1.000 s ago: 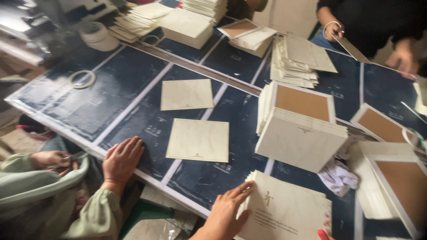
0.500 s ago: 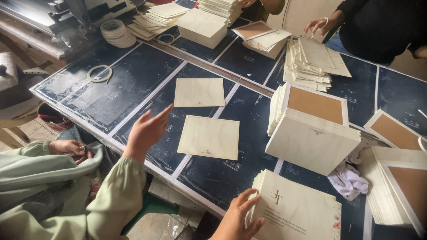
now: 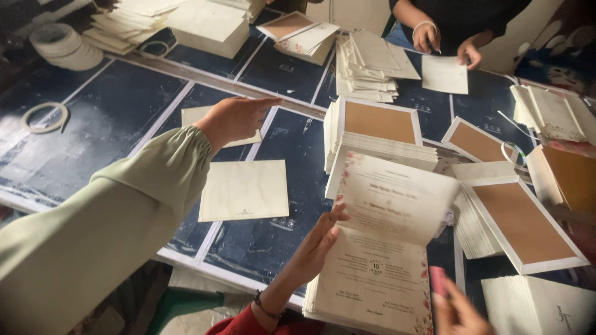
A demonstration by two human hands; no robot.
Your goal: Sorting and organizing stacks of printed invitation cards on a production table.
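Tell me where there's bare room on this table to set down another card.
The dark table top is bare between the tape ring and the cream card, under the outstretched left hand. The right half is crowded with card stacks and brown-lined boxes.

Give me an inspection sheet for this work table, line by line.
Surface: dark blue table, panels with pale seams.
Job's things: printed folded card opened above a card stack.
Clutter: cream envelope, brown-faced boxes, tape ring, paper piles.
Hands: left hand props the card's flap, fingers straight; right hand at the bottom edge, grip unclear.
Cables: nothing seen.
Surroundings: co-worker's green sleeve reaches across; another person's hands at a loose sheet.
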